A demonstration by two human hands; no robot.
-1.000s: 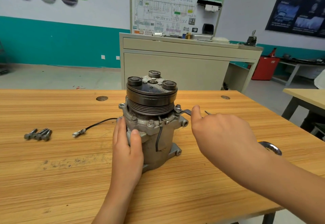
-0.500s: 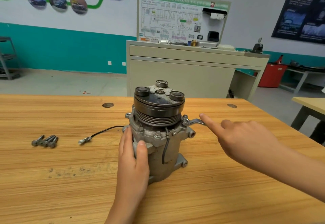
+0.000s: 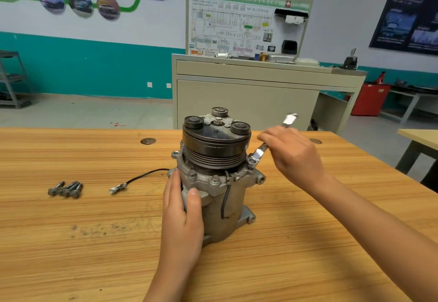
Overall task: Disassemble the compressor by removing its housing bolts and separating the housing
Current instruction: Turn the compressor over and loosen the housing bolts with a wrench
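Observation:
The grey compressor [image 3: 222, 197] stands upright on the wooden table [image 3: 94, 254], its black pulley on top. My left hand [image 3: 182, 216] grips the left side of the housing, thumb across the front. My right hand [image 3: 291, 157] holds a shiny wrench [image 3: 259, 153] by its shaft. The wrench's ring end sits on a bolt at the housing's right flange and its other end sticks up past my fingers. Another housing bolt [image 3: 215, 179] shows on the front flange. Several removed bolts [image 3: 66, 189] lie together at the left.
A black wire with a connector [image 3: 118, 188] trails left from the compressor. Dark grit [image 3: 94, 229] is scattered on the table in front of the bolts. A beige training bench [image 3: 248, 93] stands behind the table. Another table's corner [image 3: 419, 138] shows at the right.
My right hand went from pointing a finger at the wrench to taking hold of it, and the handle now angles up and back. The left hand stayed on the housing.

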